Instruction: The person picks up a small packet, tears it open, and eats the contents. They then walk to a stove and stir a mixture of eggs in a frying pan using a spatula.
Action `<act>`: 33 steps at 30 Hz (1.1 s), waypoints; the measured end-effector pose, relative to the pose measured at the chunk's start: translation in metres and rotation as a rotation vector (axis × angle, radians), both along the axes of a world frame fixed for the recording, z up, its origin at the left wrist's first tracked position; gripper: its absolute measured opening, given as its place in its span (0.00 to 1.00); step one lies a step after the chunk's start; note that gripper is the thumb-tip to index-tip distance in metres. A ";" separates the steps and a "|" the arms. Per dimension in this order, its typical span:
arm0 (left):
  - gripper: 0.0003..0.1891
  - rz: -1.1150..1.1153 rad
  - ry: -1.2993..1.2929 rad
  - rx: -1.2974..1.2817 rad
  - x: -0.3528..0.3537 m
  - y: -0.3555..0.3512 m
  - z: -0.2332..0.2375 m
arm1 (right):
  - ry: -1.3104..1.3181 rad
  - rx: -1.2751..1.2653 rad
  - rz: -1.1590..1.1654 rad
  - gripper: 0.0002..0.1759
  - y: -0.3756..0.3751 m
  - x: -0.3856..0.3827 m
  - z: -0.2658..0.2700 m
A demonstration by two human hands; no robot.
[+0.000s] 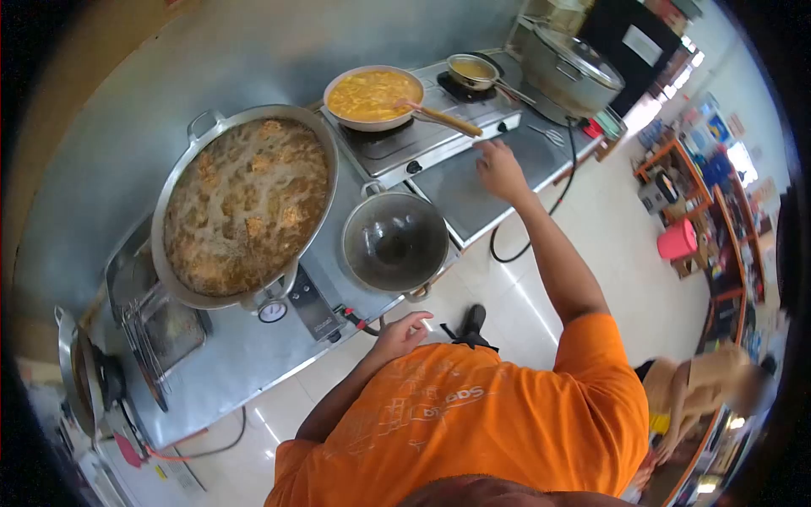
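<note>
My right hand point(500, 171) reaches over the counter in front of the stove, fingers loosely bent and apart, holding nothing I can see. Its fingertips are just below the end of a wooden-handled spatula point(448, 120). That spatula rests in a pale frying pan point(331, 108) of yellow, egg-like food. Close to my waist, my left hand point(400, 338) hangs by the counter edge with its fingers partly extended. A small pale thing shows at its fingertips, too small to name. Beyond that hand sits a wok point(394, 241) with a dark inside.
A big two-handled pan point(331, 160) of bubbling oil holds browned pieces. The gas stove point(372, 152) also carries a small saucepan point(473, 72); a large lidded pot point(568, 72) stands beyond. A black hose point(557, 211) loops off the counter. Another person point(688, 384) is at lower right.
</note>
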State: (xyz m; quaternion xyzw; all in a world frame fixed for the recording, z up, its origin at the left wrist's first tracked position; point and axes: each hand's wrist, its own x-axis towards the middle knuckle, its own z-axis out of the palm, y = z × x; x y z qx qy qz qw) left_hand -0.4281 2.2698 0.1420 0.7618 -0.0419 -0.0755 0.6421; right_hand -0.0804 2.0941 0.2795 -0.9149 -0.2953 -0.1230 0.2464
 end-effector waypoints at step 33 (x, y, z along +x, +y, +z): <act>0.30 0.502 -0.246 0.795 0.394 -0.107 0.083 | -0.052 -1.012 0.833 0.24 0.122 0.180 0.116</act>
